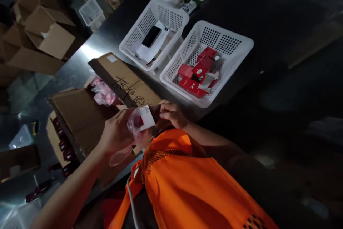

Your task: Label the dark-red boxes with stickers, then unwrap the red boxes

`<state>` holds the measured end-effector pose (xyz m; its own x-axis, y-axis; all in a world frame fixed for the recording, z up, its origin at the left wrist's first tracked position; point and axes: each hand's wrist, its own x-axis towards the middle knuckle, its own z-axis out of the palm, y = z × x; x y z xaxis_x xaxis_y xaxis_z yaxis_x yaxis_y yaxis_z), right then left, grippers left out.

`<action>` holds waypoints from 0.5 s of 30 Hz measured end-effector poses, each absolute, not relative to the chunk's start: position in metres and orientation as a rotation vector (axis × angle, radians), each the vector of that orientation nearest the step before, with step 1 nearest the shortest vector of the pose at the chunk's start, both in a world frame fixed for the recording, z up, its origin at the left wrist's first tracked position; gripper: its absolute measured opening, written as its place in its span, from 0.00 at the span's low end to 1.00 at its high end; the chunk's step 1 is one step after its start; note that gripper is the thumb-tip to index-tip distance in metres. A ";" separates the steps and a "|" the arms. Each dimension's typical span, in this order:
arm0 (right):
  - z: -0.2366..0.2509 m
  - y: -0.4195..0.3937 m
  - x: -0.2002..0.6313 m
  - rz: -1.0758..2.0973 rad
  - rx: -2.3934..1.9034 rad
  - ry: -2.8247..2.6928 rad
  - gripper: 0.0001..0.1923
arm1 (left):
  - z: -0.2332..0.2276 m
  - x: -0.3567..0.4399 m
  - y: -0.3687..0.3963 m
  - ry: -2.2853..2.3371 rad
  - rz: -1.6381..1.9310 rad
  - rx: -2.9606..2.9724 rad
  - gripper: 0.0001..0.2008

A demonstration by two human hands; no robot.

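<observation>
Hands: left hand (pixel 115 132) wraps around a small clear plastic pouch with a white label and a dark red item inside (pixel 140 121); right hand (pixel 171 114) pinches the pouch's far edge with closed fingertips.
Pouch place: between both hands, above the near edge of the open brown cardboard carton with black handwriting on its flap (pixel 125 82).
Table: dark glossy tabletop (pixel 254 18) stretches beyond and to the right of the hands.
Carton contents: pink-tinted plastic pouches (pixel 103 93) lie inside, just beyond the left hand.
Red-box basket: white perforated plastic basket (pixel 241 45) beyond the right hand holds flat red cartons (pixel 191 85).
Phone basket: second white perforated basket (pixel 128 43), beside the first, holds a dark slab on white paper (pixel 151 36), probably a phone.
Vest: orange mesh garment (pixel 187 186) below the hands.
</observation>
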<state>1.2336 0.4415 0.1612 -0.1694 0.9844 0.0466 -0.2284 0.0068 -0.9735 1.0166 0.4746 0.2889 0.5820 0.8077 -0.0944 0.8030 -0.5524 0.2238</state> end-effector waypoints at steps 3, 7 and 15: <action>0.148 0.451 1.253 1.642 -1.005 -0.972 0.18 | 0.287 1.054 0.502 1.380 -0.096 2.684 0.25; 0.128 0.473 1.269 1.857 -0.975 -0.506 0.17 | 0.283 1.107 0.536 1.212 -0.366 2.832 0.24; 0.102 0.501 1.295 1.835 -1.009 -0.531 0.33 | 0.278 1.180 0.573 0.976 -0.772 2.935 0.14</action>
